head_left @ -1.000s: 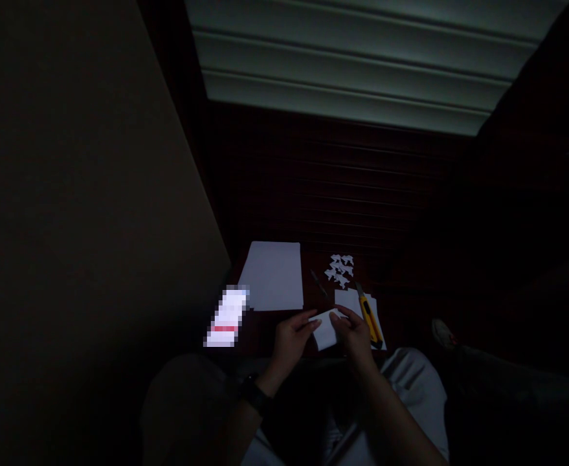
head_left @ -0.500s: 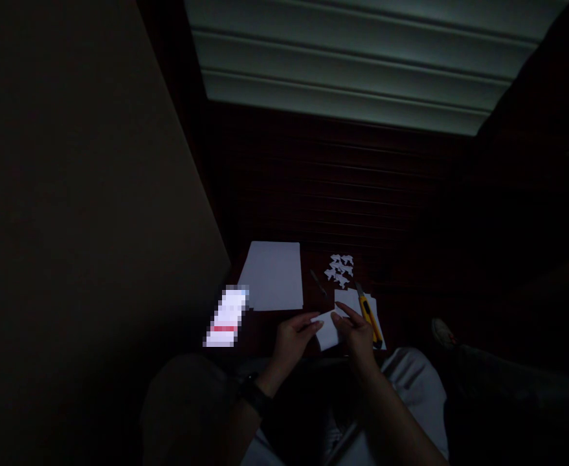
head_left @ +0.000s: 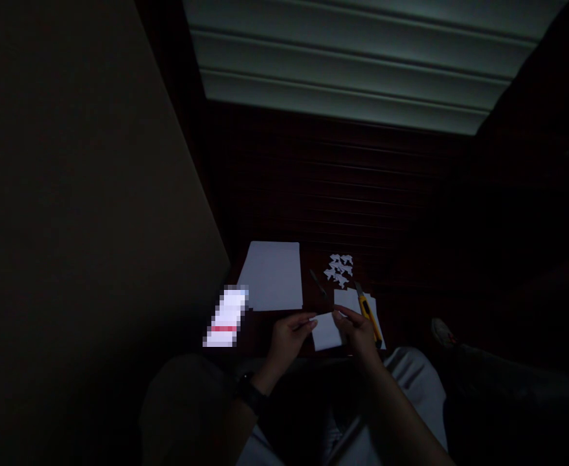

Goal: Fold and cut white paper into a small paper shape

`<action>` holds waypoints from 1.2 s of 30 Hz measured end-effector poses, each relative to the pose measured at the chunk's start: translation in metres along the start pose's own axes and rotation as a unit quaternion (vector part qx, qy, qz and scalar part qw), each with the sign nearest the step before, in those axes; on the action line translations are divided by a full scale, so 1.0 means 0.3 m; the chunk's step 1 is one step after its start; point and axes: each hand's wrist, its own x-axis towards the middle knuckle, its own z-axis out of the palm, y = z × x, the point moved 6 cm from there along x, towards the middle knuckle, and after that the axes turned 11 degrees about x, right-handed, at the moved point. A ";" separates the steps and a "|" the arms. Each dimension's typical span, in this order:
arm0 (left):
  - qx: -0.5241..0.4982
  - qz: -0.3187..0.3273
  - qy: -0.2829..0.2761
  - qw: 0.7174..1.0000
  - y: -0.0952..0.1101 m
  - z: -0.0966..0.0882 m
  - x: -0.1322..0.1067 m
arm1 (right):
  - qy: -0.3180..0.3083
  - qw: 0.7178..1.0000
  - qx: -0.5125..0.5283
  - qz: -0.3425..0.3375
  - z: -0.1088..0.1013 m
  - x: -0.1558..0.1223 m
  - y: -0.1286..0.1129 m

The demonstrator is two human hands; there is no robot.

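Observation:
In dim light, my left hand (head_left: 290, 336) and my right hand (head_left: 357, 331) both pinch a small white piece of paper (head_left: 325, 331) just above a dark table (head_left: 265, 327). The left fingers grip its left edge and the right fingers close on its upper right corner. A yellow utility knife (head_left: 368, 310) lies on a few white sheets (head_left: 347, 299) right behind my right hand. A black watch sits on my left wrist.
A larger white sheet (head_left: 273, 275) lies at the back left of the table. A pile of small cut paper shapes (head_left: 339, 268) sits behind the knife, with a dark pen (head_left: 318, 283) beside it. A blurred lit screen (head_left: 226, 317) rests at the left. A shoe (head_left: 443, 331) shows at right.
The small paper has turned flatter and squarer between my hands. My right fingers have shifted from its right side to its top corner. Everything on the table stays put.

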 end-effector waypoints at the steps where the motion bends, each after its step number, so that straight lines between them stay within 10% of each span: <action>1: 0.003 0.002 -0.002 1.000 0.004 -0.006 0.000 | -0.009 1.000 0.004 0.002 -0.001 0.001 -0.004; 36: 0.153 0.124 0.044 0.979 0.106 -0.030 -0.030 | 0.003 0.999 -0.036 0.004 0.003 0.010 -0.047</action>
